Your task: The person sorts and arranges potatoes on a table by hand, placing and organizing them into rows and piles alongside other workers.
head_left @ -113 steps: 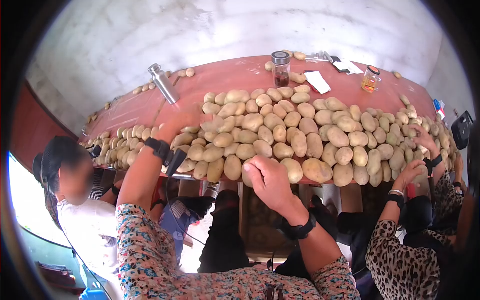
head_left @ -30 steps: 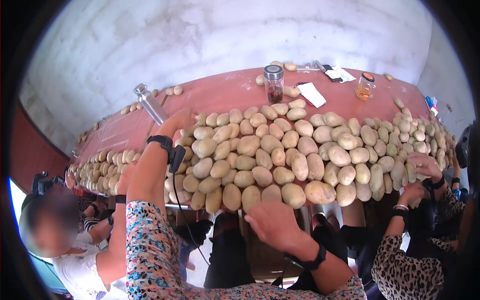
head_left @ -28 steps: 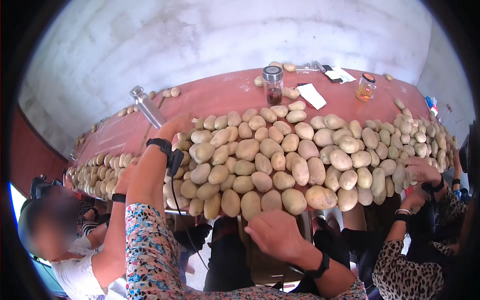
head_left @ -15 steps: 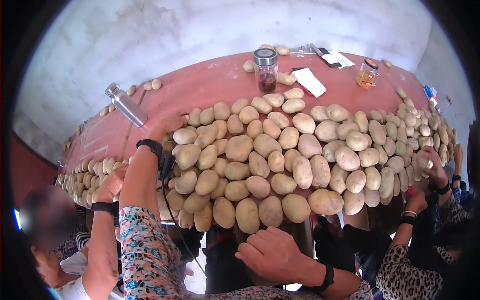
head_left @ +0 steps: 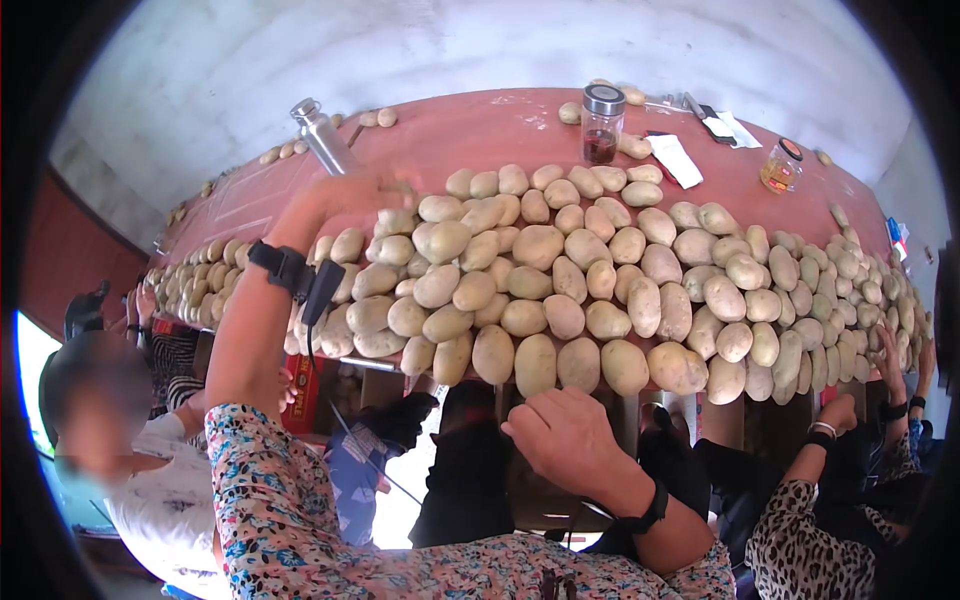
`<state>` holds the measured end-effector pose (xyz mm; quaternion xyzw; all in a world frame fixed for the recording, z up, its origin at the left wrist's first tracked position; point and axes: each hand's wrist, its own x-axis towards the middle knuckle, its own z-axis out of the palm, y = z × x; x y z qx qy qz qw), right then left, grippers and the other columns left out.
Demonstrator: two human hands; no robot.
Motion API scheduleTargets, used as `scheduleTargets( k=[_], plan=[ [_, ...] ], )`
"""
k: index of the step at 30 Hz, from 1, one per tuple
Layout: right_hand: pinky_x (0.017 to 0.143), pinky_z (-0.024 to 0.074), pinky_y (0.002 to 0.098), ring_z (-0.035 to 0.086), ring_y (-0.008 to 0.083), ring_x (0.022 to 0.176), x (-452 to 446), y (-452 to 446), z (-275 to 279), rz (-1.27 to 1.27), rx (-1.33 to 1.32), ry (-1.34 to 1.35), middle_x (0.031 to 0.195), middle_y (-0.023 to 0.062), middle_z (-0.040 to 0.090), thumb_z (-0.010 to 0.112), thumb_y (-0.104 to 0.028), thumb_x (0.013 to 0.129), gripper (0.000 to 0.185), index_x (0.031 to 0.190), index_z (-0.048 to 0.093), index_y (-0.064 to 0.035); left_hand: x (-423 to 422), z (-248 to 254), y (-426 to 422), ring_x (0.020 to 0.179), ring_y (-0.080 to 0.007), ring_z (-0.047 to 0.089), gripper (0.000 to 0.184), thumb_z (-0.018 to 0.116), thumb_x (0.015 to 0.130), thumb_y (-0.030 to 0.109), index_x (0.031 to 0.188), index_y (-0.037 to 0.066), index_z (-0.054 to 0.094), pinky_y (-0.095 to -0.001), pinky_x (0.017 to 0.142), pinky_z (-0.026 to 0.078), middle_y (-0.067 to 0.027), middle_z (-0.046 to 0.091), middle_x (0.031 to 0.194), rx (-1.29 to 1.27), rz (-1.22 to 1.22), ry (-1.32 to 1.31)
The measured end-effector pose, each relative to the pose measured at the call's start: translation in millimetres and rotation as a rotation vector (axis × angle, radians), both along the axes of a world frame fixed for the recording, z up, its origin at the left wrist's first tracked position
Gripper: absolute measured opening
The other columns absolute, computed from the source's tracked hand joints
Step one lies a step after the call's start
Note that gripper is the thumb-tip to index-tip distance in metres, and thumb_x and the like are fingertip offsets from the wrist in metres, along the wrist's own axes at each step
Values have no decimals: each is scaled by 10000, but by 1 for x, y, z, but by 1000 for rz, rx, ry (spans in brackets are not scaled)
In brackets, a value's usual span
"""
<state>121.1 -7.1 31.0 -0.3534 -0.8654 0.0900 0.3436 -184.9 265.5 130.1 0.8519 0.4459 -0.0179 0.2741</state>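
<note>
Many potatoes (head_left: 540, 247) lie in close rows along the front of the red table (head_left: 440, 130). My left hand (head_left: 360, 195) reaches over their back left part, palm down; its fingers are smeared by motion, and what they hold, if anything, cannot be made out. A black band with a cable is on that wrist. My right hand (head_left: 570, 440) is closed with the fingers curled in, just off the table's front edge below the nearest row of potatoes. Nothing shows in it.
A steel bottle (head_left: 323, 137), a lidded glass jar (head_left: 603, 125), white paper (head_left: 675, 160) and a smaller jar (head_left: 781, 167) stand or lie behind the potatoes. A co-worker (head_left: 150, 500) sits at left; another person's leopard-print sleeve (head_left: 800, 540) is at right. A red box (head_left: 302, 395) is below the table.
The view has shifted, so the table's contents appear farther right. My left hand has lifted away from the back left potatoes and moves over them. The left co-worker's arm has drawn back from the table.
</note>
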Motion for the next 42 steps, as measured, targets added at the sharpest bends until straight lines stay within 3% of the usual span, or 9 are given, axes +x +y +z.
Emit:
scheduleTargets(
  k=[4, 6, 11, 13, 17, 19, 30, 36, 42],
  plan=[
    [605, 422, 353, 538, 222, 667, -2, -4, -2, 1, 34, -8, 706, 44, 488, 698, -183, 786, 189, 764, 531, -98, 8, -6, -48, 868, -158, 583, 346, 547, 940, 198, 1280, 132, 533, -330, 772, 495, -13, 606, 932, -106, -14, 156],
    [606, 425, 352, 543, 222, 670, -1, -6, -3, -8, 56, -13, 705, 44, 492, 693, -183, 790, 184, 768, 532, -98, 13, -2, -55, 830, -127, 573, 422, 538, 914, 161, 1336, 156, 536, -297, 732, 492, -11, 592, 923, -192, 167, 202],
    [592, 421, 368, 537, 233, 643, -1, -3, -8, 8, 68, -3, 687, 47, 498, 677, -164, 805, 175, 755, 523, -96, 18, 29, -44, 735, -95, 570, 374, 558, 891, 87, 1261, 96, 614, -256, 633, 480, -10, 560, 821, -52, 296, 219],
    [611, 429, 365, 549, 228, 674, 1, -4, -5, 7, 58, -26, 702, 44, 506, 664, -181, 812, 160, 775, 534, -96, 26, 37, -21, 883, -183, 649, 354, 573, 898, 191, 1240, 140, 647, -319, 773, 514, -70, 701, 961, 103, 152, 177],
    [625, 431, 357, 561, 218, 705, 8, -5, -3, 1, 17, -45, 716, 39, 512, 636, -186, 808, 133, 786, 537, -101, 33, 1, 38, 963, -132, 613, 358, 626, 893, 166, 1240, 78, 631, -293, 847, 492, -45, 672, 992, 85, 83, 57],
    [613, 419, 347, 548, 208, 690, 12, -4, -1, -20, 30, -56, 707, 35, 497, 628, -174, 793, 122, 779, 530, -104, 50, -14, 49, 1066, -168, 592, 369, 640, 898, 232, 1241, 94, 635, -323, 969, 446, -63, 681, 1122, 31, 170, 198],
    [551, 325, 290, 421, 143, 607, 23, -10, 10, 4, 65, -162, 672, 10, 385, 600, -125, 724, 113, 730, 491, -94, 42, -90, 110, 1167, -174, 525, 504, 652, 900, 254, 1371, 125, 525, -329, 1007, 427, -82, 591, 1266, -328, 201, -19],
    [553, 326, 293, 421, 146, 610, 17, -8, 5, 32, 44, -203, 668, 7, 383, 598, -132, 724, 109, 733, 496, -96, 52, -64, 81, 1202, -198, 502, 515, 641, 902, 230, 1383, 109, 503, -340, 1022, 420, -94, 558, 1300, -226, 129, 39],
    [581, 369, 304, 479, 157, 643, 9, -4, -6, 19, 47, -210, 693, 9, 437, 649, -164, 772, 137, 770, 529, -98, 33, -41, 48, 1214, -241, 524, 466, 642, 894, 212, 1326, 68, 543, -362, 1000, 440, -135, 578, 1272, 237, 219, 16]
  ],
)
